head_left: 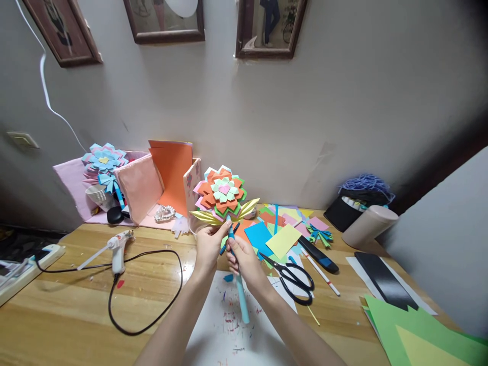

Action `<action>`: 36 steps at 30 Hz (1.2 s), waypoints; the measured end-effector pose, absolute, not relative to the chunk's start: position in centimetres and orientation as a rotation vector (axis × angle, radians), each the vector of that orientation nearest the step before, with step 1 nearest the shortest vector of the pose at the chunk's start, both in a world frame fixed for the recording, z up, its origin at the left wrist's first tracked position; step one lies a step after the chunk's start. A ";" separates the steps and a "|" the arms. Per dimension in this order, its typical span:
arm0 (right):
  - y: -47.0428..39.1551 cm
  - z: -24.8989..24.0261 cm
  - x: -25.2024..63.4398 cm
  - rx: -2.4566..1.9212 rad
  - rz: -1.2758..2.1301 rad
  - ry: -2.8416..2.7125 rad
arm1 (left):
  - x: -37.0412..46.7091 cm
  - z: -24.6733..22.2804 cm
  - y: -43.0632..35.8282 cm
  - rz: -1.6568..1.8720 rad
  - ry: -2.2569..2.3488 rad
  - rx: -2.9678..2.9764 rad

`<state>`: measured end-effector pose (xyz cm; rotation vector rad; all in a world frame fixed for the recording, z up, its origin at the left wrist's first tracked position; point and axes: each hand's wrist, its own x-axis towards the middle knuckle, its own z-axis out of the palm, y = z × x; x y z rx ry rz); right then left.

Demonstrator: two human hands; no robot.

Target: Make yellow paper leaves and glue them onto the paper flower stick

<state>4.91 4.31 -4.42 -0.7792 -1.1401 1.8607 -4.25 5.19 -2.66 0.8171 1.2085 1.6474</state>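
Camera, one: worn on my head, facing forward and down; near, my left hand (208,248) and right hand (244,258); farther, at twelve o'clock, the wall (274,112).

Open passage on the left runs over the near part of the wooden tabletop (57,330); farther in, the glue gun (119,254) and its looped black cord (129,333) obstruct the way toward the pink box (139,190). Beside the right hand (244,254), scissors (297,277), a white pen (320,271) and paper scraps (284,241) form low obstacles; bare wood gives a lane between pen and black slab (385,279). Above the paper flower (223,190), air lies open before the wall (267,127).
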 end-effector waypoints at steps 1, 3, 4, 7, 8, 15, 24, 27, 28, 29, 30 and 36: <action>4.3 -4.4 4.9 -0.789 1.854 -1.133 | -4.3 -2.7 5.2 1.639 1.181 0.808; 4.3 -4.3 4.9 -0.800 1.842 -1.116 | -4.3 -2.6 5.2 1.616 1.118 0.777; 4.3 -4.3 4.9 -0.800 1.840 -1.109 | -4.3 -2.6 5.2 1.606 1.092 0.761; 4.2 -4.2 5.0 -0.781 1.832 -1.096 | -4.3 -2.4 5.2 1.581 1.049 0.747; 4.2 -4.2 5.0 -0.776 1.828 -1.099 | -4.3 -2.4 5.2 1.565 1.038 0.763; 4.2 -4.5 5.1 -0.754 1.828 -1.131 | -4.8 -2.3 5.1 1.464 1.051 0.881; 4.0 -4.4 5.1 -0.764 1.794 -1.170 | -4.4 -1.5 4.8 1.512 1.034 0.832; 4.0 -4.5 5.1 -0.761 1.794 -1.176 | -4.2 -1.6 4.8 1.551 1.045 0.832; 4.0 -4.5 5.1 -0.760 1.796 -1.177 | -4.2 -1.7 4.9 1.562 1.049 0.834; 4.0 -4.5 5.1 -0.760 1.800 -1.177 | -4.2 -1.8 4.9 1.571 1.055 0.836; 4.0 -4.6 5.1 -0.759 1.802 -1.176 | -4.2 -1.8 4.9 1.577 1.063 0.840; 3.9 -4.7 5.0 -0.753 1.800 -1.174 | -4.0 -1.6 4.8 1.598 1.126 0.876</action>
